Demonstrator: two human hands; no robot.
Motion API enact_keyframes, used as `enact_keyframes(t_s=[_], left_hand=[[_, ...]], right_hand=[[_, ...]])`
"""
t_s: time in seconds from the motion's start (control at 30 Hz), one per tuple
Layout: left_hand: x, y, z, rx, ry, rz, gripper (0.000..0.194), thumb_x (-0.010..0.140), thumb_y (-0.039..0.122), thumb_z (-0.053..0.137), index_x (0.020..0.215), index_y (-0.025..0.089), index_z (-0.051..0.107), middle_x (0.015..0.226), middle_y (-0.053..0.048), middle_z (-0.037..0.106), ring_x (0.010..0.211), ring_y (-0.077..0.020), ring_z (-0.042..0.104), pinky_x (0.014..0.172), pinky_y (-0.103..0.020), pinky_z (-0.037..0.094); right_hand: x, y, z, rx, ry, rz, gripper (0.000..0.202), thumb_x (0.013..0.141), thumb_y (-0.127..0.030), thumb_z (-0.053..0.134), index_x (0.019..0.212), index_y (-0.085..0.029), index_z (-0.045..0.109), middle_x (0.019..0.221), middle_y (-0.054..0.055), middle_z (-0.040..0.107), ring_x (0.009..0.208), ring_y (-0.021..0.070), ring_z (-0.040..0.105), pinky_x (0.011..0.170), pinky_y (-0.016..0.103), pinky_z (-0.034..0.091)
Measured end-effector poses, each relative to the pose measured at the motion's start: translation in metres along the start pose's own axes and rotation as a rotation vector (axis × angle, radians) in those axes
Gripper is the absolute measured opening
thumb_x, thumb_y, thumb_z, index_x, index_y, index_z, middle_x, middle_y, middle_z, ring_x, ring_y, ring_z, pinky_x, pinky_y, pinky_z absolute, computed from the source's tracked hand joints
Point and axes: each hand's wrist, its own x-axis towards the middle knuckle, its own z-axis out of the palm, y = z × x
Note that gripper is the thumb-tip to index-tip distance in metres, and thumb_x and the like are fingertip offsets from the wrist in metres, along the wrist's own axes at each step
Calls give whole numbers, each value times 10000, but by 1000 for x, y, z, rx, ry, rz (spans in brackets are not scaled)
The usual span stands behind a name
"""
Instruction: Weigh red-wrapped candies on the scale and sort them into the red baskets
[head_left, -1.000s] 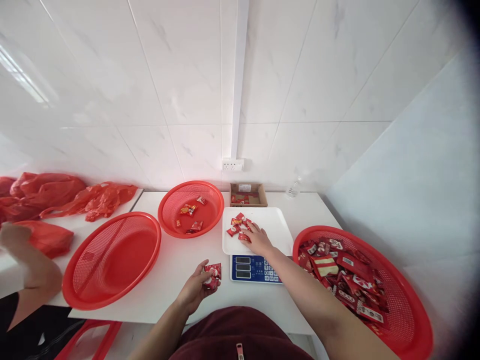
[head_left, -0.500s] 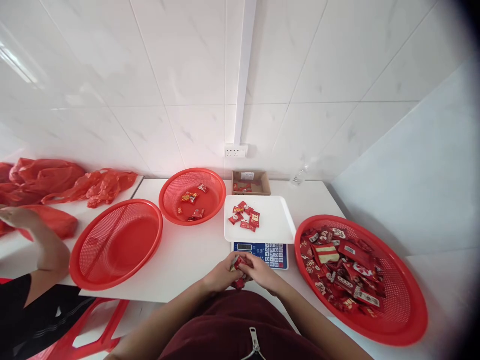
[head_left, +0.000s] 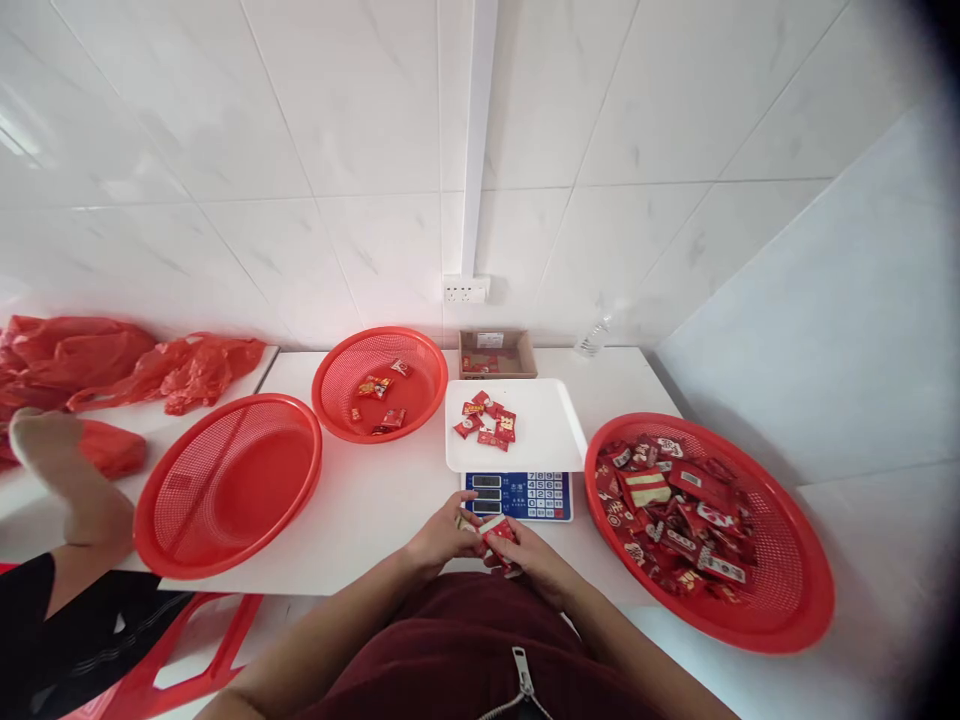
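Note:
Close to my body, in front of the scale, my left hand [head_left: 448, 530] and my right hand [head_left: 531, 556] meet. My right hand grips several red and white snack packets [head_left: 496, 528]. A small pale packet [head_left: 470, 519] is pinched in my left fingers, partly hidden by them. Just beyond my hands is a digital scale [head_left: 517, 496] with a blue keypad. Its white tray [head_left: 544, 430] bears a loose cluster of small red packets [head_left: 487, 420] on the left half. On my right, a large red basket [head_left: 806, 560] holds a heap of red packets [head_left: 679, 520].
A red basket [head_left: 337, 400] with several packets stands left of the tray. Nearer left is another red basket [head_left: 247, 490]. A small cardboard box [head_left: 499, 340] and a clear plastic bottle [head_left: 592, 338] stand by the wall. A co-worker's arm [head_left: 82, 500] and red plastic bags [head_left: 90, 350] are far left.
My hands have drawn slightly apart, showing more of the packets between them. The view has shifted a little. The co-worker's hand on the left has shifted slightly.

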Motion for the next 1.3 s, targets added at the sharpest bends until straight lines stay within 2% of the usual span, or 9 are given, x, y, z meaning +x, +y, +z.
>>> enact_keyframes(t_s=[0.2, 0.3, 0.43, 0.53, 0.7, 0.83, 1.0, 1.13, 1.3], left_hand=[[0, -3, 5, 178, -134, 121, 972, 633, 236, 726, 1428, 340, 177, 1108, -40, 466, 600, -66, 591, 635, -337, 540], [2, -5, 6, 219, -146, 151, 953, 616, 253, 737, 1410, 359, 223, 1127, -37, 461, 580, -54, 586, 590, -302, 532], [10, -7, 4, 292, -109, 162, 777, 583, 282, 763, 1282, 242, 426, 964, -10, 543, 567, -63, 565, 564, -262, 491], [15, -5, 0, 320, -105, 108, 453, 620, 362, 730, 984, 141, 575, 703, 28, 569, 565, -92, 556, 575, -261, 471], [16, -6, -1, 336, -28, 152, 268, 635, 356, 707, 717, 155, 549, 549, 65, 521, 527, -80, 507, 541, -227, 415], [13, -9, 2, 330, -2, 220, 270, 669, 362, 673, 808, 168, 546, 564, 73, 510, 528, -81, 504, 521, -219, 411], [11, -3, 3, 276, -138, 69, 403, 702, 437, 632, 974, 179, 485, 599, 74, 542, 471, -74, 511, 498, -227, 425], [11, -2, 5, 320, -200, 129, 382, 732, 434, 608, 993, 183, 487, 569, 94, 495, 440, -52, 453, 472, -204, 385], [14, 3, -2, 376, -128, 160, 430, 782, 428, 550, 1126, 186, 461, 657, 57, 527, 552, -95, 528, 555, -252, 451]], right_hand=[[-4, -4, -5, 47, -42, -27, 525, 598, -480, 772, 991, -201, 564, 783, -3, 648, 638, 124, 584, 550, 226, 399], [-5, 0, -8, 91, -43, -41, 565, 573, -454, 790, 1025, -212, 553, 808, -2, 658, 650, 132, 595, 545, 225, 391], [-3, 5, -9, 45, 39, -35, 578, 559, -459, 789, 1012, -213, 527, 782, -7, 653, 636, 132, 594, 523, 218, 375], [-1, 6, -9, -32, 111, -90, 556, 554, -487, 778, 956, -197, 525, 742, -13, 633, 625, 131, 580, 537, 230, 394], [2, 3, -7, -205, 100, -108, 591, 572, -507, 746, 1009, -193, 502, 749, -17, 616, 605, 125, 562, 523, 241, 416], [1, -3, -9, -289, 91, -110, 545, 596, -493, 721, 997, -199, 498, 733, -27, 599, 592, 113, 547, 524, 241, 431], [-4, -9, -13, -315, 115, -161, 413, 634, -448, 679, 918, -204, 505, 683, -47, 559, 563, 99, 520, 503, 229, 429], [-6, -9, -13, -353, 101, -192, 339, 654, -404, 657, 879, -203, 501, 636, -56, 543, 541, 97, 505, 500, 228, 425], [-12, -20, -30, -496, 271, -268, 347, 678, -449, 617, 905, -197, 541, 719, -2, 621, 619, 150, 570, 554, 269, 460]])
